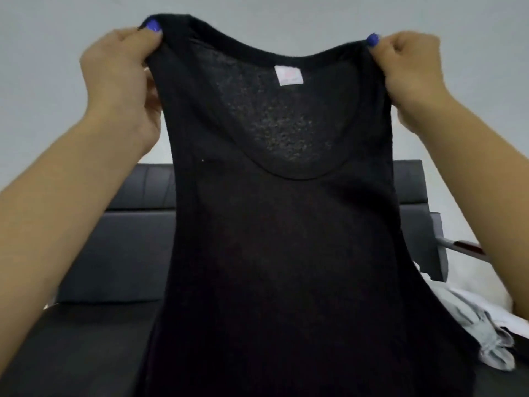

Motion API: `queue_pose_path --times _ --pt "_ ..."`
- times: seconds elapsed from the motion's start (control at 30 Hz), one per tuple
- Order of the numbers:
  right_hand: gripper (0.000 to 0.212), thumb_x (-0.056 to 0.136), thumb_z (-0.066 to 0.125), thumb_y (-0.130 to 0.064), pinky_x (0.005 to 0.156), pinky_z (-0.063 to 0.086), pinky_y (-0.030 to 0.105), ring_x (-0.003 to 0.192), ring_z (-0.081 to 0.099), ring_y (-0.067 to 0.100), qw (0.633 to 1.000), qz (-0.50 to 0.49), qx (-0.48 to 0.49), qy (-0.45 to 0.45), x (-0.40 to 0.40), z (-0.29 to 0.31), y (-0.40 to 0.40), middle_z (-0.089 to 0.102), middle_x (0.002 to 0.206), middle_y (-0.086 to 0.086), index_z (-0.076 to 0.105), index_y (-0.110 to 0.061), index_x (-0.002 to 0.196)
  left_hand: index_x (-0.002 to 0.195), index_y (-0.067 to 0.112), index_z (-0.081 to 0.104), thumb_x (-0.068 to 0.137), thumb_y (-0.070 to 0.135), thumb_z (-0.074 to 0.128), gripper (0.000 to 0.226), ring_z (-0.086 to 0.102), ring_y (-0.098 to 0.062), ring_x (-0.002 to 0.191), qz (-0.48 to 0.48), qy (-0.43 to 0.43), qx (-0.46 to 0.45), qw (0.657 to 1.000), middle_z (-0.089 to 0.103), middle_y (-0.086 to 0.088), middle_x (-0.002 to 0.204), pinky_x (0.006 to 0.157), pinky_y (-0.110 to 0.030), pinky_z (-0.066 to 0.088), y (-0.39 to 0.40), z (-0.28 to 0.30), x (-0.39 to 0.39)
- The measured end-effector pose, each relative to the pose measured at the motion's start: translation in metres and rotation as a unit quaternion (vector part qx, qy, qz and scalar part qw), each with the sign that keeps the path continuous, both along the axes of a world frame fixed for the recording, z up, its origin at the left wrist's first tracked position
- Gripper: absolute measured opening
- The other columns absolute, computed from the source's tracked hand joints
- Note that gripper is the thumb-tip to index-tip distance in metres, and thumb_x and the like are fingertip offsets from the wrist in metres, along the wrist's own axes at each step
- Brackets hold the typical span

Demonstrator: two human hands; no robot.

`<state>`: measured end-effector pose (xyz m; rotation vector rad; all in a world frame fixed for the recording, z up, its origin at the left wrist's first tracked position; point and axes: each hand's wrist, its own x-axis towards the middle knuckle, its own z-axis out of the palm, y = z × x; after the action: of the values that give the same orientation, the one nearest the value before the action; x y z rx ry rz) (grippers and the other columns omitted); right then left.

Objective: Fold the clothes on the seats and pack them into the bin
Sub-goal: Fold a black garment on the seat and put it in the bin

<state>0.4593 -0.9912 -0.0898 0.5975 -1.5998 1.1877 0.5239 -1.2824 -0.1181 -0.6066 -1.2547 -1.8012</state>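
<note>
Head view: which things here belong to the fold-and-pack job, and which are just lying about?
Part of the job:
- black tank top, held up by its shoulder straps
- left hand and right hand, each pinching a strap
- dark sofa, the seat behind
- pale clothes heaped on the right of the seat

Lying about:
- dark red object at the right edge, too blurred to name

No bin in view.

A black tank top point(286, 239) was seen, plain with no print — the knit thin enough near the neckline that it looked mottled dark grey. A white label point(288, 75) with faint pinkish marks was sewn inside the neck. Bright blue polish was noted on the thumbnails of the left hand point(120, 81) and right hand point(412, 73). The seat point(114, 253) was dark grey to black. Pale grey and white clothes point(492, 330) were seen at lower right — the wall point(286, 12) was light grey.
</note>
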Motion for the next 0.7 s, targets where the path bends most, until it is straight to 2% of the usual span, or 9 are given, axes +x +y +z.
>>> queue_pose_path --times 0.03,0.07,0.13,0.23,0.3,0.43,0.5,0.6,0.7 --pt "0.042 0.093 0.056 -0.032 0.047 0.026 0.022 0.051 0.027 0.007 0.998 -0.001 0.031 -0.046 -0.004 -0.010 -0.003 0.030 0.059 -0.002 0.036 -0.020 0.058 0.080 0.016 0.062 0.086 0.020 0.063 0.007 0.059 -0.010 0.053 0.017 -0.023 -0.007 1.000 0.064 0.004 0.061 0.064 -0.029 0.050 0.004 -0.007 -0.004" --pt "0.043 0.094 0.056 -0.030 0.042 0.025 0.020 0.045 0.026 0.005 0.993 -0.001 0.065 -0.095 -0.008 -0.023 -0.006 0.030 0.057 0.000 0.038 -0.018 0.057 0.076 0.018 0.060 0.089 0.018 0.061 0.013 0.056 -0.007 0.050 0.025 -0.049 -0.021 0.998 0.061 0.007 0.056 0.060 -0.027 0.049 0.008 -0.016 -0.008" --pt "0.040 0.096 0.055 -0.028 0.038 0.028 0.016 0.039 0.033 0.001 0.972 0.041 0.110 -0.201 -0.018 -0.054 -0.009 0.039 0.052 0.000 0.046 -0.016 0.059 0.075 0.019 0.059 0.091 0.016 0.058 0.017 0.060 -0.006 0.053 0.006 -0.102 -0.073 0.992 0.063 0.008 0.056 0.061 -0.026 0.052 0.012 -0.038 -0.017" --pt "0.030 0.096 0.053 -0.031 0.051 0.050 0.019 0.055 0.059 0.006 0.913 0.189 0.065 -0.356 -0.032 -0.095 -0.003 0.064 0.062 -0.004 0.062 -0.012 0.075 0.076 0.019 0.058 0.091 0.015 0.057 0.015 0.060 -0.005 0.055 -0.022 -0.161 -0.152 0.975 0.065 0.010 0.060 0.055 -0.020 0.051 0.004 -0.069 -0.031" --pt "0.031 0.096 0.052 -0.032 0.058 0.057 0.022 0.064 0.068 0.010 0.871 0.253 0.016 -0.420 -0.042 -0.117 0.004 0.072 0.073 0.001 0.066 -0.008 0.083 0.075 0.018 0.058 0.089 0.013 0.059 0.014 0.061 -0.006 0.053 -0.022 -0.173 -0.176 0.969 0.064 0.009 0.060 0.049 -0.019 0.051 -0.003 -0.086 -0.038" --pt "0.034 0.095 0.051 -0.035 0.063 0.059 0.025 0.074 0.071 0.013 0.825 0.303 -0.046 -0.476 -0.057 -0.155 0.014 0.074 0.087 0.005 0.069 -0.008 0.088 0.067 0.022 0.068 0.069 0.022 0.069 0.002 0.063 -0.005 0.055 -0.020 -0.188 -0.239 0.952 0.067 0.009 0.065 0.051 -0.019 0.052 -0.017 -0.113 -0.047" --pt "0.033 0.095 0.050 -0.035 0.064 0.059 0.024 0.073 0.071 0.013 0.824 0.286 -0.034 -0.488 -0.061 -0.169 0.016 0.073 0.089 0.006 0.069 -0.009 0.088 0.062 0.025 0.072 0.054 0.030 0.072 0.010 0.065 -0.005 0.061 -0.040 -0.197 -0.259 0.945 0.069 0.009 0.068 0.054 -0.019 0.052 -0.022 -0.122 -0.047" --pt "0.036 0.089 0.053 -0.040 0.064 0.059 0.023 0.072 0.071 0.011 0.812 0.310 -0.045 -0.491 -0.057 -0.177 0.018 0.073 0.087 0.003 0.072 -0.011 0.081 0.065 0.024 0.072 0.050 0.031 0.075 0.016 0.065 -0.006 0.069 -0.112 -0.209 -0.252 0.938 0.070 0.008 0.073 0.061 -0.019 0.054 -0.026 -0.127 -0.039" --pt "0.031 0.080 0.059 -0.041 0.075 0.057 0.026 0.077 0.070 0.012 0.791 0.348 -0.069 -0.498 -0.048 -0.177 0.018 0.073 0.086 0.000 0.076 -0.016 0.074 0.062 0.027 0.073 0.043 0.034 0.074 0.020 0.065 -0.006 0.070 -0.157 -0.201 -0.247 0.935 0.069 0.010 0.070 0.063 -0.020 0.056 -0.020 -0.127 -0.020"
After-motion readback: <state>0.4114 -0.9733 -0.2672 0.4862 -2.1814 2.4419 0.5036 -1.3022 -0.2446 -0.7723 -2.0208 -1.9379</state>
